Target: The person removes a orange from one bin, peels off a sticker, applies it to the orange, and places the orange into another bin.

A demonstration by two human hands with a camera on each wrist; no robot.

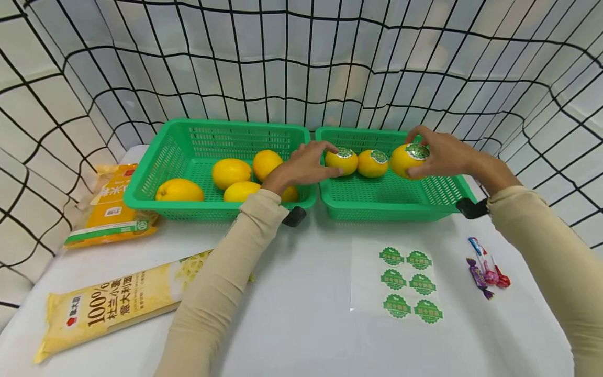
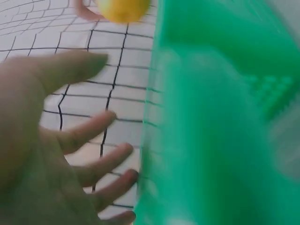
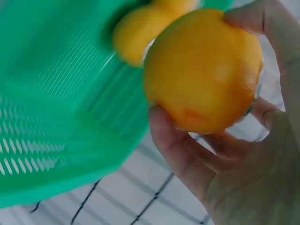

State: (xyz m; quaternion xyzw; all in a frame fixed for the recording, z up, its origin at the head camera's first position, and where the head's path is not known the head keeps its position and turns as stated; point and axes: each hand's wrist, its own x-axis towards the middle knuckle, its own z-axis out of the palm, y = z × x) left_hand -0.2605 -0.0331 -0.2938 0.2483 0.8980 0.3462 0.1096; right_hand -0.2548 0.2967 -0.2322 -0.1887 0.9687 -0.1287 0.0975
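Note:
My right hand (image 1: 445, 153) grips a yellow-orange orange (image 3: 201, 70) between thumb and fingers, above the right green basket (image 1: 386, 211). A round green sticker (image 1: 416, 152) is on that orange. Two more stickered oranges, a left one (image 1: 347, 163) and a middle one (image 1: 373, 166), lie in this basket. My left hand (image 1: 307, 163) hovers where the two baskets meet, its thumb and fingertips beside the left stickered orange in the head view. In the left wrist view its fingers (image 2: 96, 166) are spread with nothing between them.
Several unstickered oranges (image 1: 231, 173) lie in the left green basket (image 1: 198, 125). A sheet of green stickers (image 1: 365, 277) is in front, with wrapped candies (image 1: 485, 272) to its right. A pasta packet (image 1: 127, 301) and an orange bag (image 1: 110, 209) lie at left. Black netting (image 1: 287, 63) surrounds the table.

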